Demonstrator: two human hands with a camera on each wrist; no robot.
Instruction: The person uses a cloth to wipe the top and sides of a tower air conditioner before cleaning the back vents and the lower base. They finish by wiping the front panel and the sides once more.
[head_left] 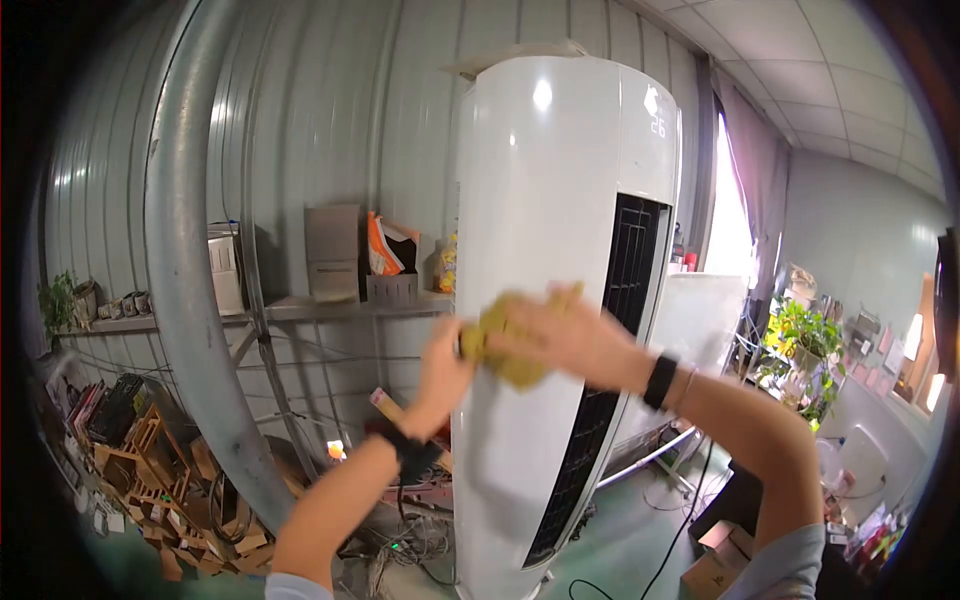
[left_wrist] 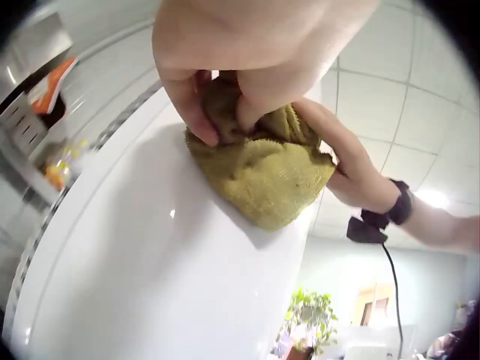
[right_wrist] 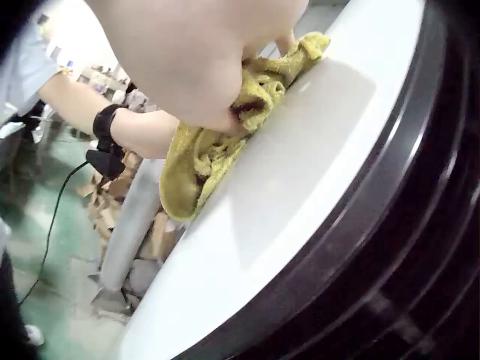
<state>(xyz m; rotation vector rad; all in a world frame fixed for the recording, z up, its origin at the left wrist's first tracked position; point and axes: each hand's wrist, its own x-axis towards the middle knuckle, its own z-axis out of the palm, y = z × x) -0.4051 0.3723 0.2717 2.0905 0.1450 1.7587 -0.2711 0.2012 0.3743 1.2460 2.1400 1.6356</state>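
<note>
Both hands hold a yellow cloth (head_left: 510,345) against the white front of a tall air conditioner (head_left: 545,200): the left hand (head_left: 443,372) pinches its edge, the right hand (head_left: 565,335) grips over it. The wiping looks midway, at half height; panel above and below seemingly remains.

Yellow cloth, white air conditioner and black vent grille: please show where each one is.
yellow cloth (left_wrist: 262,176), left wrist view, its lower fold.
white air conditioner (head_left: 540,190), head view, its front panel.
black vent grille (head_left: 630,260), head view, its upper part.
</note>
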